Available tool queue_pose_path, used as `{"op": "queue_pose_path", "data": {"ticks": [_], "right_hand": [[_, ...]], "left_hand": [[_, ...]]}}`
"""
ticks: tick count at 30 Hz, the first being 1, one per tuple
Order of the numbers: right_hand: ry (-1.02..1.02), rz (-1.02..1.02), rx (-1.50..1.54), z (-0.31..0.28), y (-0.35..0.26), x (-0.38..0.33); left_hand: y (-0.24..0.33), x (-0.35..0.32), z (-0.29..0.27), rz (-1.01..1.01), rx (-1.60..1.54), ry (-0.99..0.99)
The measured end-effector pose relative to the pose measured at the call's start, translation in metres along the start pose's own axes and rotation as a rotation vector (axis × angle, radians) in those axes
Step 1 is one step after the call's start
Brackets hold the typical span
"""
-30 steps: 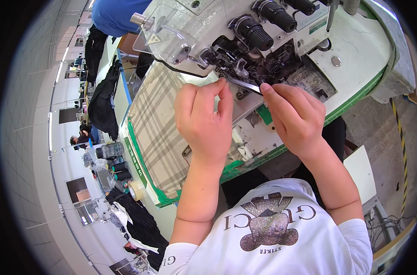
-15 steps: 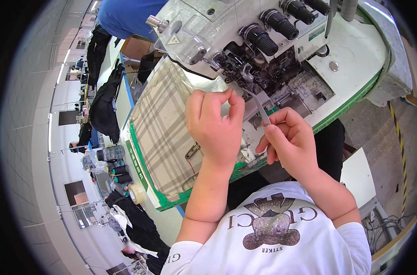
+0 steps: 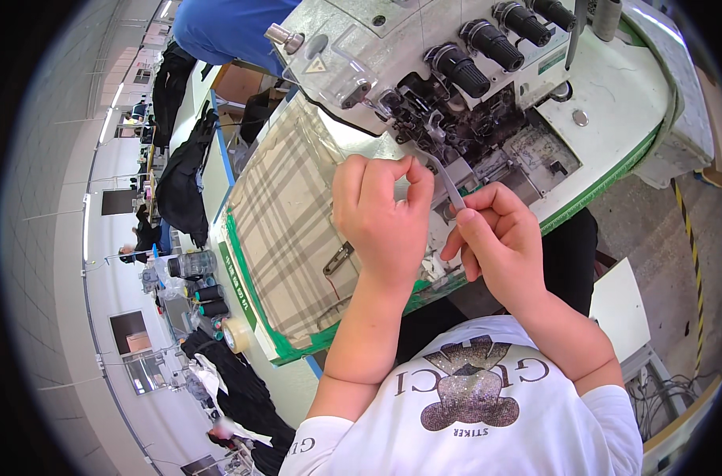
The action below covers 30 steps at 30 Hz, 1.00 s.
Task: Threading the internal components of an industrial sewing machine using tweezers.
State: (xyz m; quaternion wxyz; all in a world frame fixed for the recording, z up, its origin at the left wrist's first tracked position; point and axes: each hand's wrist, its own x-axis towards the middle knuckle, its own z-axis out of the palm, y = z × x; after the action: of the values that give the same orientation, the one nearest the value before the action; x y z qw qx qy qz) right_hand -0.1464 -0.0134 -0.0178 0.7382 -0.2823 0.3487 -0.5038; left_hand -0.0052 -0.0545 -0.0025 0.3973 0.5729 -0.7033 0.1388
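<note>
A pair of bent metal tweezers (image 3: 454, 192) is gripped in my right hand (image 3: 500, 246), its tip pointing up toward the needle area of the sewing machine (image 3: 349, 32). My left hand (image 3: 385, 218) is closed in a pinch close to the tweezers' tip. Whatever lies between those fingertips is too fine to make out. Just beyond both hands, the looper mechanism (image 3: 436, 119) of the machine is exposed, its cover open. Small thread snips (image 3: 338, 259) lie left of my left wrist, a bit of red thread beside them.
Plaid covering (image 3: 273, 230) edged with green tape spreads over the table's left part. Black tension dials (image 3: 458, 70) line the machine's front. Thread cones (image 3: 210, 293) and a tape roll (image 3: 236, 335) stand at left. A person in blue (image 3: 226, 28) is at the far side.
The machine and table sit slightly further right in the picture. My left hand has shifted a little right with them; my right hand keeps its hold on the tweezers.
</note>
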Motion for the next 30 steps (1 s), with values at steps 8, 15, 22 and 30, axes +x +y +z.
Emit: {"op": "queue_pose_path", "data": {"ticks": [8, 15, 22, 30], "right_hand": [[0.009, -0.022, -0.005, -0.0002, -0.0003, 0.0029], [0.012, -0.016, 0.002, -0.0011, -0.0003, 0.0035], [0.006, -0.012, 0.008, -0.0013, -0.0003, 0.0040], [0.011, -0.023, 0.012, -0.0007, 0.0014, 0.0040]], "left_hand": [[0.0008, 0.0000, 0.0020, 0.004, -0.019, -0.006], [0.0011, 0.0003, 0.0040, -0.009, -0.020, -0.016], [0.0013, 0.0005, 0.0039, -0.004, -0.022, -0.021], [0.0018, 0.0002, 0.0039, -0.006, -0.025, -0.029]]}}
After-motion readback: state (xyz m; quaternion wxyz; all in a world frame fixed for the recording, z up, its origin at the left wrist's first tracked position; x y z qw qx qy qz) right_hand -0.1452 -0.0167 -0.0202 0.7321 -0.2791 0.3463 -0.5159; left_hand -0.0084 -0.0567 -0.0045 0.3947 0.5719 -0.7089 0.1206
